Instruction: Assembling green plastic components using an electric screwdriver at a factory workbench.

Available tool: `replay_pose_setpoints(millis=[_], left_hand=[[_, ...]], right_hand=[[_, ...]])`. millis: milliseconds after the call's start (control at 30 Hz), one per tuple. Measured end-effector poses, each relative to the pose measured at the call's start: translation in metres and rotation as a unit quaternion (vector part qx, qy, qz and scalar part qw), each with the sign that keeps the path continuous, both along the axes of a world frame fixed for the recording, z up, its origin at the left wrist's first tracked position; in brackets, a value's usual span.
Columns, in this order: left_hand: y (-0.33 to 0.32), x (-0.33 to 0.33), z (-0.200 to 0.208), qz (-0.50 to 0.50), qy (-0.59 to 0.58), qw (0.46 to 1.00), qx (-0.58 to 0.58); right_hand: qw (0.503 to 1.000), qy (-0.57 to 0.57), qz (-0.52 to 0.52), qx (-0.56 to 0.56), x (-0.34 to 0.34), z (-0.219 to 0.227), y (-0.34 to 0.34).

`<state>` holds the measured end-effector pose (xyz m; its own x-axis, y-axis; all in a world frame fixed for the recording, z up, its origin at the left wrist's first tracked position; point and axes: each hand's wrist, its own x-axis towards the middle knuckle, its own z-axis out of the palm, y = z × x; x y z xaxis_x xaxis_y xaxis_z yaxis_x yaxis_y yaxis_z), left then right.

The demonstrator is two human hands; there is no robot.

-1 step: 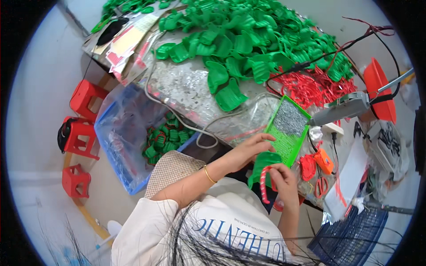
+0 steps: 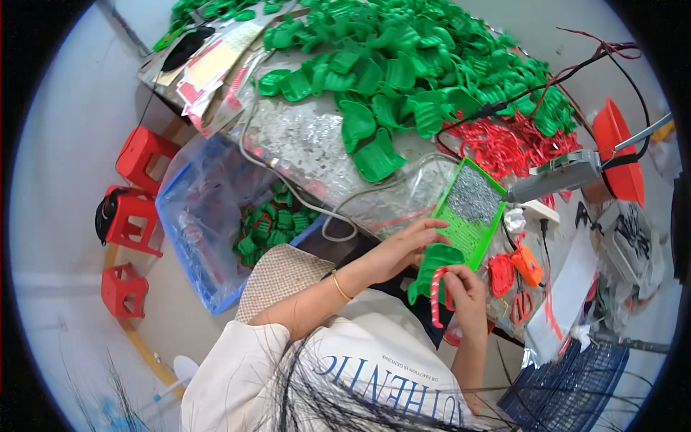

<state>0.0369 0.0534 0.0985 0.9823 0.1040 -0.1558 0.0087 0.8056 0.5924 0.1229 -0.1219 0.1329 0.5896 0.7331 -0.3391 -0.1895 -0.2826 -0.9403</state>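
A curved green plastic piece (image 2: 437,261) is between my two hands above my lap. My left hand (image 2: 407,245), a gold bangle on its wrist, has its fingers closed at the piece's left edge; its thumb is partly hidden. In my right hand (image 2: 466,288), a bent red-and-white striped strip (image 2: 435,306) is pinched beside the green piece, its lower end hanging free. Just beyond the hands is a green tray (image 2: 475,248) with small silvery bits (image 2: 471,194) heaped in its far part.
Many green pieces (image 2: 403,65) pile across the table, beside red strips (image 2: 497,140). At left, a blue lined bin (image 2: 194,266) contains red-edged green pieces. Red stools (image 2: 133,219) stand beyond. A grey tool (image 2: 554,176), orange-handled scissors (image 2: 522,306) and cables lie to the right.
The green piece and the striped strip have shifted slightly right and tilted a little with my right hand. My left hand stays nearly in place.
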Motion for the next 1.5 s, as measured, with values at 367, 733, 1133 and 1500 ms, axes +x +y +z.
replay_pose_setpoints(millis=[367,733,1133,1500], left_hand=[[-0.027,-0.025,-0.038,0.018,0.029,0.981,-0.191],[-0.03,-0.017,-0.025,-0.009,0.047,0.982,-0.182],[-0.039,0.004,-0.018,-0.027,0.076,0.992,-0.101],[-0.047,0.002,-0.028,-0.011,0.032,0.99,-0.135]], right_hand=[[0.998,-0.043,-0.022,-0.03,-0.008,0.005,0.026],[0.923,-0.368,-0.099,-0.052,0.01,0.015,0.026],[0.942,-0.308,-0.114,-0.068,0.021,0.008,0.007],[0.959,-0.237,-0.08,-0.135,0.02,0.015,-0.005]])
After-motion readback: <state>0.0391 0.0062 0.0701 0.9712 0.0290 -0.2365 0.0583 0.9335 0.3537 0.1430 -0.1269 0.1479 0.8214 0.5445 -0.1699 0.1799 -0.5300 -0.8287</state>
